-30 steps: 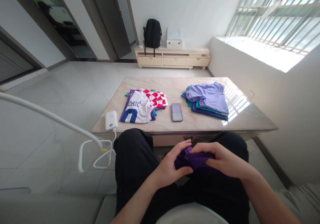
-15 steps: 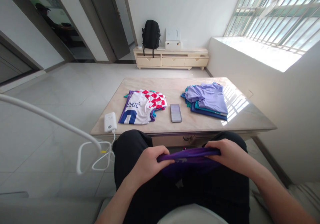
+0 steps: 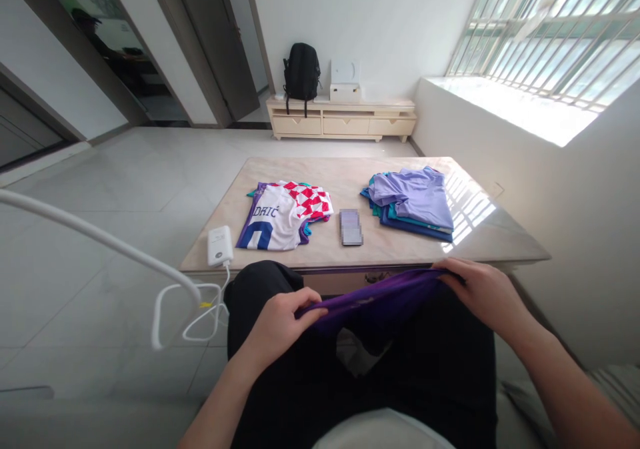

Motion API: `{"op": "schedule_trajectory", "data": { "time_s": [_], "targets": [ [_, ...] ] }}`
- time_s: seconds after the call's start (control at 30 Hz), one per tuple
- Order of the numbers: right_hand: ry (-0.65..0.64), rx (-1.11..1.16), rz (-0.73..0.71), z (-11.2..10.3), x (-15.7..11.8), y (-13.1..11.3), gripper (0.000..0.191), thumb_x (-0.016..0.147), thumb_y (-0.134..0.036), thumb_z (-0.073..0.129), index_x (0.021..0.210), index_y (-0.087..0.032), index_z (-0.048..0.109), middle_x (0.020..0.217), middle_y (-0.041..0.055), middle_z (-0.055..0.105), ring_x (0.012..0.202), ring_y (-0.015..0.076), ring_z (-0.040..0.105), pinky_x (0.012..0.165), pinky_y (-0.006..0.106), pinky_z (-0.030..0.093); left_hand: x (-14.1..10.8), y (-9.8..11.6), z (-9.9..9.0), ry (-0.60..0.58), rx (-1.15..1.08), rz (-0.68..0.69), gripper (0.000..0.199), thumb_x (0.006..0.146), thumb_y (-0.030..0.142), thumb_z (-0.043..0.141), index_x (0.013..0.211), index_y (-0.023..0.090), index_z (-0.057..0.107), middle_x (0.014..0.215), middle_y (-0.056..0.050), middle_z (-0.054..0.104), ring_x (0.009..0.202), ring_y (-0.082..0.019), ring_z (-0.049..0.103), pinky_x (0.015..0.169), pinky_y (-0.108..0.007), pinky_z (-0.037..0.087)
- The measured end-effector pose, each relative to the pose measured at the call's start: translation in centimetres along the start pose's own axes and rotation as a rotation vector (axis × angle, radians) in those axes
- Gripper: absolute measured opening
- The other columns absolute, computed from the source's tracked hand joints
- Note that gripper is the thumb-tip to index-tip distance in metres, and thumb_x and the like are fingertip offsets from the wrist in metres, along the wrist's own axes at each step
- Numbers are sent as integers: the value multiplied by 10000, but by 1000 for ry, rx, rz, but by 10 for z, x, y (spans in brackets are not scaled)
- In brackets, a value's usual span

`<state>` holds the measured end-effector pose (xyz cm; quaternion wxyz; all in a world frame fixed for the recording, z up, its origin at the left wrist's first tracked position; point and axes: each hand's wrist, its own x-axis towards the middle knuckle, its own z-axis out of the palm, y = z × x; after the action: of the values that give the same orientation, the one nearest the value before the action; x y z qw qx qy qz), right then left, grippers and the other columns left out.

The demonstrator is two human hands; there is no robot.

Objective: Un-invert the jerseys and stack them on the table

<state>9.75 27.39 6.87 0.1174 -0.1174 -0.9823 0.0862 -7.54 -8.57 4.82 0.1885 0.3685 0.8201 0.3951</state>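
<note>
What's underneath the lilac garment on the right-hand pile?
Under the lilac garment, teal and dark blue folded fabric edges show, the dark blue lowest. Their middles are covered, so I can't tell how many pieces there are.

Deep purple cloth point(image 3: 385, 297), red-and-white checked shirt point(image 3: 313, 200), lilac garment point(image 3: 417, 192), black backpack point(image 3: 302, 72)

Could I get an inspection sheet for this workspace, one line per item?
Surface: pale table, sunlight glare at its right.
Job's things: purple cloth, stretched above the lap; checkered and white clothing at left, lilac-topped clothes stack at right.
Clutter: phone between the clothes; power bank near the left edge.
Hands: left and right grip the cloth.
Cables: white cable from power bank, looping off the table.
Surroundings: backpack on low cabinet.
</note>
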Motion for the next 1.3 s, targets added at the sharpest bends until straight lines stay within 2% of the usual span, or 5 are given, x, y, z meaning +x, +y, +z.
{"op": "schedule_trajectory", "data": {
  "time_s": [0.23, 0.47, 0.83, 1.07, 1.3],
  "targets": [
    [145, 106, 25, -10, 4, 17, 248, 945, -460, 591, 1010, -277, 745, 980, 13, 778, 850, 264, 740, 775, 367, 530, -1, -13, -11, -146, 19, 29, 132, 925, 321, 649, 910, 222, 735, 894, -1, 716, 837, -177, 648, 777, -256, 460],
    [94, 322, -5, -25, 12, 29, 248, 933, -464, 609, 975, -270, 759, 927, 17, 777, 849, 247, 737, 777, 332, 542, 7, -31, -40, 52, 137, 200, 176, 984, 288, 553, 967, 213, 711, 999, -41, 675, 954, -186, 631, 893, -290, 489],
    [402, -115, -18, -34, 5, 26, 350, 990, -543, 526, 942, -282, 754, 901, -30, 748, 718, 162, 700, 631, 272, 463, 16, -70, -11, 121, 257, 349, 241, 1038, 221, 470, 1187, 218, 660, 1043, -47, 686, 968, -175, 676, 882, -279, 515],
    [109, 219, 178, -45, 2, 51, 237, 803, -434, 614, 909, -299, 777, 745, -2, 739, 631, 197, 678, 617, 302, 469, 7, -73, -28, 40, 352, 346, 241, 1010, 185, 467, 1050, 208, 703, 1006, -53, 693, 947, -186, 656, 869, -279, 516],
    [64, 203, 330, -40, -4, 61, 295, 722, -507, 661, 901, -315, 797, 716, 17, 717, 619, 219, 648, 614, 339, 454, 1, -80, -24, 43, 551, 47, 265, 1018, 235, 438, 1063, 238, 699, 1049, -44, 718, 970, -240, 692, 785, -316, 522]
  ]
}}
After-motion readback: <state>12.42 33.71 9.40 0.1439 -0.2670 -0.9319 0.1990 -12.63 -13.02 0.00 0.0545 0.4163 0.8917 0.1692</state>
